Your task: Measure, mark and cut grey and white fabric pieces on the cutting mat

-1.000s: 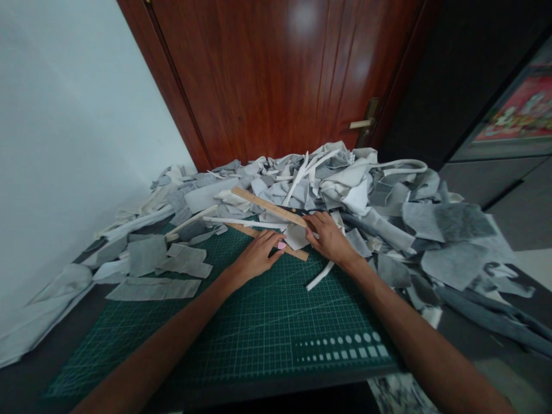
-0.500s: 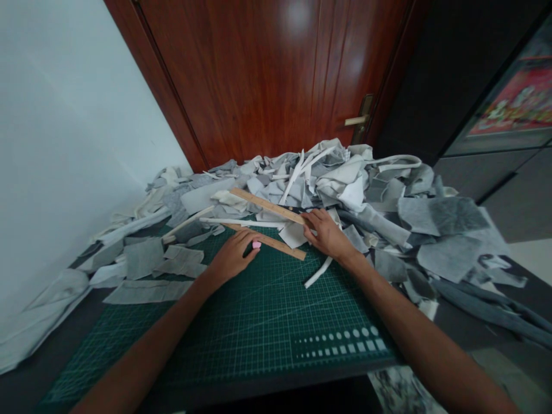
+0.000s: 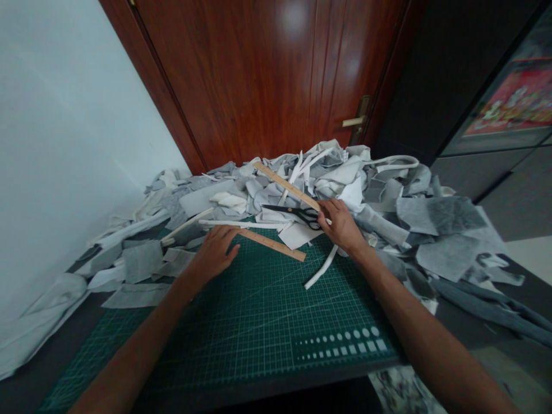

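Note:
In the head view my right hand (image 3: 340, 227) grips the near end of a wooden ruler (image 3: 287, 185), which slants up to the left over the scraps. Black-handled scissors (image 3: 308, 215) lie just below that ruler, their handles beside my right fingers. A second wooden ruler (image 3: 273, 245) rests on the green cutting mat (image 3: 267, 310). At its left end is my left hand (image 3: 215, 253), fingers stretched and thumb apart, with nothing visible in it. A narrow white strip (image 3: 321, 269) lies on the mat below my right hand.
Grey and white fabric scraps (image 3: 241, 195) are heaped along the back, with more at the left (image 3: 142, 261) and right (image 3: 448, 253). Behind the table stands a brown wooden door (image 3: 259, 80); a white wall (image 3: 73, 126) borders the left side.
My right hand has lifted its ruler up and to the right, uncovering the scissors. My left hand has shifted left and opened; the small pink piece by its fingers is out of sight.

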`<state>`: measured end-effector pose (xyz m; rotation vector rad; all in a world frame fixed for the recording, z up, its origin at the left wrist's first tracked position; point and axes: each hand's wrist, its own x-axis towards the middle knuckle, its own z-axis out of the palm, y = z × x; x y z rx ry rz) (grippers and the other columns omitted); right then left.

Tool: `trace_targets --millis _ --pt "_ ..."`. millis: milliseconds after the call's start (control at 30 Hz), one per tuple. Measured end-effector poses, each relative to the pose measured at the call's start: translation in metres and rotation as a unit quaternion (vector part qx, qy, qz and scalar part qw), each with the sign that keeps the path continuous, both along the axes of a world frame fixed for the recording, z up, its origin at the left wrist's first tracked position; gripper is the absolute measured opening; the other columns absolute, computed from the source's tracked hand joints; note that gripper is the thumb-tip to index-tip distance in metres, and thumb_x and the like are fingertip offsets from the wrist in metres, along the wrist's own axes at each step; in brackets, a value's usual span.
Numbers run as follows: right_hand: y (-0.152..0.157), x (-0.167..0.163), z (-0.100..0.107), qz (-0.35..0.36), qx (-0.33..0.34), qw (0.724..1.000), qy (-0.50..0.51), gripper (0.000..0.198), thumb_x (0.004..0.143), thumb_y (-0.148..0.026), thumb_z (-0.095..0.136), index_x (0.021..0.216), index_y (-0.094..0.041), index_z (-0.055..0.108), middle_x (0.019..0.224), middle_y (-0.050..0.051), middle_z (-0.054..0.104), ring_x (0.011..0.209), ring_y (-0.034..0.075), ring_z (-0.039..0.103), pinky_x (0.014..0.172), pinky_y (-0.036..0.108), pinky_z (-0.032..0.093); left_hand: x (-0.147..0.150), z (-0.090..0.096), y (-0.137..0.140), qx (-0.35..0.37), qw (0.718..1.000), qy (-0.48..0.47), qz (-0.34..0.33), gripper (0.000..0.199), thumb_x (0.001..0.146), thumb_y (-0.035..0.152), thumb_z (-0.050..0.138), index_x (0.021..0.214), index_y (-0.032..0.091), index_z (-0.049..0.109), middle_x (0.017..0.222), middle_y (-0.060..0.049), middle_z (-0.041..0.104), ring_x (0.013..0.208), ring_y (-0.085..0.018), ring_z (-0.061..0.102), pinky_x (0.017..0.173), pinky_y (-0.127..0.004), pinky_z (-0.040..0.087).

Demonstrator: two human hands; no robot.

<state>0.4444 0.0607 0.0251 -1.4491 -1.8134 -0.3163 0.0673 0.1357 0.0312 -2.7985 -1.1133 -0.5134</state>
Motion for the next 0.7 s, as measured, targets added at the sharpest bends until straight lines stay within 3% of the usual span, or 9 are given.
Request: trace_targets --millis 133,333,533,700 --pt "0.002 0.006 -0.003 -0.01 0.013 1.0 0.007 0.033 0.103 -0.027 0.045 0.127 -0.014 0.064 0.111 0.017 0.068 0.101 0.033 0.059 0.097 0.052 0.05 0.061 0.006 -0.012 -0.077 0.984 0.02 -0.159 0.034 0.101 0.029 0.06 0.134 0.023 0.063 0.133 -0.01 0.065 0.128 -0.029 0.056 0.112 -0.046 0.044" --pt "0.001 0.003 -0.001 0.003 0.007 1.0 0.001 0.032 0.102 -0.027 0.046 0.127 -0.016 0.064 0.111 0.016 0.068 0.103 0.033 0.061 0.096 0.052 0.051 0.109 0.002 0.0 -0.104 0.963 0.02 -0.25 0.017 0.101 0.027 0.065 0.116 0.023 0.072 0.118 -0.009 0.07 0.118 -0.027 0.06 0.107 -0.043 0.046" --pt "-0.002 0.0 0.006 -0.002 0.011 1.0 0.002 0.031 0.103 -0.026 0.046 0.128 -0.018 0.064 0.11 0.015 0.068 0.102 0.033 0.061 0.096 0.052 0.053 0.122 -0.002 0.003 -0.092 0.959 0.022 -0.266 0.017 0.104 0.025 0.055 0.099 0.021 0.071 0.103 -0.008 0.07 0.107 -0.025 0.062 0.102 -0.041 0.047" --pt "-0.003 -0.002 0.006 0.001 0.004 1.0 -0.001 0.033 0.103 -0.026 0.046 0.129 -0.017 0.063 0.112 0.016 0.068 0.104 0.033 0.061 0.099 0.052 0.052 0.125 0.007 -0.006 -0.055 0.975 -0.02 -0.215 0.017 0.102 0.022 0.049 0.094 0.019 0.064 0.098 -0.008 0.068 0.102 -0.025 0.063 0.097 -0.039 0.049"
